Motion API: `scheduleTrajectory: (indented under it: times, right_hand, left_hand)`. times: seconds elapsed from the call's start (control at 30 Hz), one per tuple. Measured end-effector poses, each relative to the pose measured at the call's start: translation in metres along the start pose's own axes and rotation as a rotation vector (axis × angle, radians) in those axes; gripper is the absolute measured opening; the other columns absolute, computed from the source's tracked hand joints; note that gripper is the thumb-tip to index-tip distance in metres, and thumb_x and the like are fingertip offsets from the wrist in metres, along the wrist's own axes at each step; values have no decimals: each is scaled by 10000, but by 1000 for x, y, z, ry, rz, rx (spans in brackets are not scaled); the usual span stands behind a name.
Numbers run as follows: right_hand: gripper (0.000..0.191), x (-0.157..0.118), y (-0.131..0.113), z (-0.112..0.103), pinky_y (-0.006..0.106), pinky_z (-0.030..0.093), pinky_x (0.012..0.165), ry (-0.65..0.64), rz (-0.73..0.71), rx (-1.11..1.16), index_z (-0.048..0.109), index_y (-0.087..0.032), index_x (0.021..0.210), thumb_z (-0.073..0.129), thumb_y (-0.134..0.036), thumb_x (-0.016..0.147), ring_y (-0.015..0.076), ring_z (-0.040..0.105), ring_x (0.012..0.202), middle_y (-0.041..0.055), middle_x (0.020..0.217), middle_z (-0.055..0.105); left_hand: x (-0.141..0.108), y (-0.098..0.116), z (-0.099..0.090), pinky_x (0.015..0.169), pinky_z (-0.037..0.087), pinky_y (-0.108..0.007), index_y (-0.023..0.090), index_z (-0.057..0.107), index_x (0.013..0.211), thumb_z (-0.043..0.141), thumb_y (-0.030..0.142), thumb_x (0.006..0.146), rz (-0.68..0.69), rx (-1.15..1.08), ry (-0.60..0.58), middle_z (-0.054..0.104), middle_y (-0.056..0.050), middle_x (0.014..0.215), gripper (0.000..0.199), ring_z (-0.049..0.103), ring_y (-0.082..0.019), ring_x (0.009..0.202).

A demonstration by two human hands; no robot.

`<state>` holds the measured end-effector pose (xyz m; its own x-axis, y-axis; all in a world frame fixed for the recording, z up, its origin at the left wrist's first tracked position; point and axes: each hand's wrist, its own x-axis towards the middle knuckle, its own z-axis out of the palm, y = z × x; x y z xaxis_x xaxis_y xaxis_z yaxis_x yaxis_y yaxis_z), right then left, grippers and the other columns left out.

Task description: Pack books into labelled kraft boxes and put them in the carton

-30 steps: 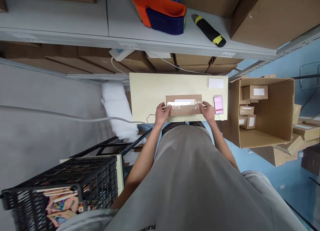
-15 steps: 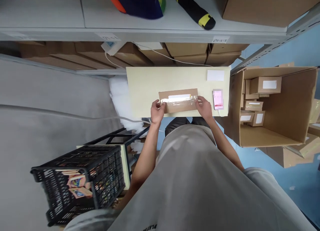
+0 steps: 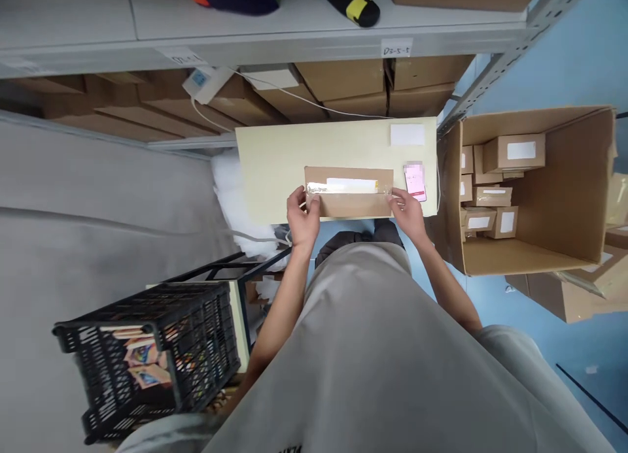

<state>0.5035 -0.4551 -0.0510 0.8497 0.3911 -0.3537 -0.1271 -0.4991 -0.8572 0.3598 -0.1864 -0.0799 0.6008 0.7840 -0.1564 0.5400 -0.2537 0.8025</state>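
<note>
Gripping a carton [image 3: 351,205] at both ends, left hand [image 3: 303,223] and right hand [image 3: 411,218] flank it near a phone [image 3: 415,182].

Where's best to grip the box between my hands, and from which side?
I'd grip the cardboard box by both short ends, left hand from the left, right hand from the right: it's longest left to right, and that should leave its white label uncovered.

Grey wall [image 3: 98,185]: is rising left of your hands [image 3: 303,223]. Metal shelving [image 3: 304,51]: is running beyond them. Pale table [image 3: 275,165]: is standing beneath them. Blue floor [image 3: 593,335]: is showing to their right.
</note>
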Motion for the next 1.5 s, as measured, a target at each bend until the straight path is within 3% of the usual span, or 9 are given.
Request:
scheduleTrajectory:
  times: [0.27, 0.43, 0.63, 0.83, 0.93, 1.07, 1.27, 1.37, 1.5]
  right_hand:
    - [586, -85, 7, -7, 494, 687, 1076, 136, 6, 90, 763, -216, 1420, 616, -661, 1069, 329, 826, 1222, 137, 1400, 825]
    - [660, -156, 28, -36, 505, 679, 1094, 395, 85, 68, 758, -187, 1435, 633, -706, 1046, 335, 811, 1249, 182, 1434, 806]
    - [597, -237, 44, -85, 497, 686, 1016, 704, 179, 27, 790, -179, 1260, 703, -701, 985, 321, 826, 1124, 193, 1270, 856]
    - [552, -255, 53, -119, 474, 657, 993, 795, 199, 44, 801, -174, 1239, 736, -642, 954, 305, 804, 1123, 180, 1250, 861]
    - [544, -254, 72, -148, 469, 646, 982, 801, 218, 46, 814, -178, 1234, 730, -632, 945, 306, 800, 1116, 176, 1244, 864]
    - [542, -249, 113, -202, 491, 624, 1030, 888, 251, 61, 815, -167, 1202, 715, -623, 927, 309, 799, 1105, 183, 1235, 860]
    - [596, -231, 185, -282, 474, 619, 1015, 969, 344, 92, 771, -153, 1140, 718, -698, 905, 298, 780, 1078, 194, 1189, 838]
    - [664, -221, 219, -306, 454, 625, 960, 912, 428, 143, 752, -151, 1160, 709, -757, 891, 289, 775, 1023, 178, 1129, 833]
    - [713, -210, 252, -321, 453, 628, 923, 718, 489, 199, 788, -146, 1188, 683, -779, 878, 301, 773, 1000, 176, 1146, 843]
  left_hand:
    - [-35, 18, -9, 1194, 580, -407, 216, 656, 1471, 704, 467, 1063, 171, -86, -50, 704, -137, 1394, 482, 718, -265, 1310]
    - [-83, 43, 23, 1170, 583, -364, 211, 700, 1428, 696, 413, 1077, 249, -160, -178, 697, -104, 1294, 405, 725, -237, 1253]
    - [-143, 78, 57, 1094, 624, -364, 202, 749, 1355, 689, 417, 1083, 357, -284, -403, 735, -89, 1199, 351, 759, -222, 1147]
    - [-185, 96, 59, 1023, 664, -405, 207, 825, 1247, 699, 469, 1068, 355, -268, -488, 791, -83, 1143, 341, 791, -236, 1058]
    - [-205, 111, 72, 1008, 674, -408, 218, 841, 1238, 722, 477, 1060, 326, -262, -572, 809, -81, 1155, 336, 804, -243, 1052]
    - [-234, 144, 115, 1028, 669, -424, 232, 835, 1279, 721, 417, 1061, 338, -214, -679, 810, -84, 1213, 308, 813, -253, 1082]
    - [-263, 193, 202, 1035, 656, -413, 251, 801, 1366, 684, 336, 1067, 406, -72, -770, 785, -78, 1253, 332, 799, -253, 1110]
    - [-261, 206, 246, 1051, 644, -429, 240, 776, 1408, 634, 293, 1074, 436, 14, -778, 770, -87, 1277, 367, 784, -267, 1144]
    - [-243, 214, 306, 1103, 616, -507, 226, 758, 1451, 573, 196, 1047, 509, 145, -763, 770, -112, 1248, 445, 734, -318, 1199]
